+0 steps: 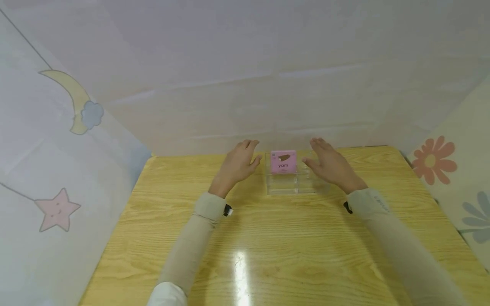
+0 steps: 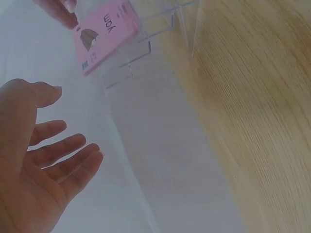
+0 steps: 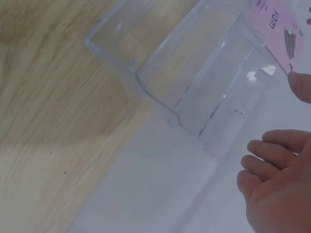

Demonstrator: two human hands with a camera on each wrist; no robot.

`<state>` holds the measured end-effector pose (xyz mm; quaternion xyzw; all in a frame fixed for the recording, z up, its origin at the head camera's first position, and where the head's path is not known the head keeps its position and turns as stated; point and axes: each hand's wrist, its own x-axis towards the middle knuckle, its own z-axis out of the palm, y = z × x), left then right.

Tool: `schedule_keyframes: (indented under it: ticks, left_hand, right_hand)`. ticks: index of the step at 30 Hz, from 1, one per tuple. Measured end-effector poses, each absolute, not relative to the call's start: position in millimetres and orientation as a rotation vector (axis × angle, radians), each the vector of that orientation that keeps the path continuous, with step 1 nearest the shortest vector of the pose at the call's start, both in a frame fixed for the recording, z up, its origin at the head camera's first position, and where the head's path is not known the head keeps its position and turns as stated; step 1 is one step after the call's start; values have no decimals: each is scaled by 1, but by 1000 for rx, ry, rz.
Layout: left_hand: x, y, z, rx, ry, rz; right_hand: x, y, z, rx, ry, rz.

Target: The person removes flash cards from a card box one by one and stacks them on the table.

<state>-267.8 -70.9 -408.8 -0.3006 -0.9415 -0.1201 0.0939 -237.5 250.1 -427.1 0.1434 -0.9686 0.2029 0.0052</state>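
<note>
While pink "yam" card (image 1: pixel 283 162) sits at 10 o'clock of clear compartmented tray (image 1: pixel 296 189), left hand (image 1: pixel 237 163) lies at card's 9 o'clock, right hand (image 1: pixel 334 165) at its 3 o'clock; each grip loose, fingers extended, holding nothing. Tray near 12 o'clock edge of table (image 1: pixel 298 250) (yellowish wood grain, white glare (image 1: pixel 241 276) toward 6 o'clock). Beyond that edge, pale creased backdrop (image 1: pixel 245 55). Wall at 9 o'clock (image 1: pixel 23 148): yellow moon (image 1: pixel 77 95), blue cloud (image 1: pixel 92 114) touching it, pink star (image 1: pixel 58 211) at moon's 6 o'clock. Wall at 3 o'clock (image 1: pixel 476 140): red flower (image 1: pixel 432 160), blue-grey flower (image 1: pixel 480 222) at its 5 o'clock.
</note>
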Motion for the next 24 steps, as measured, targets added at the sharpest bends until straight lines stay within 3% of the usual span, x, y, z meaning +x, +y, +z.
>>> schedule_keyframes:
  ticks: [24]
  left_hand:
    - [-270, -25, -419, -1052, -2672, -261]
  right_hand:
    - [-244, 232, -452, 424, -2991, 511]
